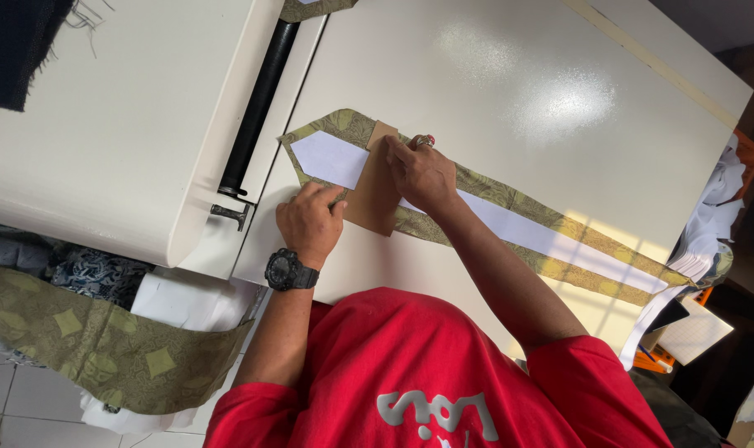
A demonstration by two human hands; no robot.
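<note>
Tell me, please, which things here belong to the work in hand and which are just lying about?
In hand:
left hand and right hand, both pressing on the brown card template
green patterned fabric strip under it
white lining piece on the strip

Lying about:
second green patterned piece
dark fabric
stack of white pieces

Both hands (310,220) (420,172) pressing brown card (374,195) on olive patterned fabric strip (509,199).

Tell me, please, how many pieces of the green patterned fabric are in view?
3: a long pointed strip on the table under both hands, a wide piece hanging lower left, and a scrap at the top edge; more may be hidden.
</note>
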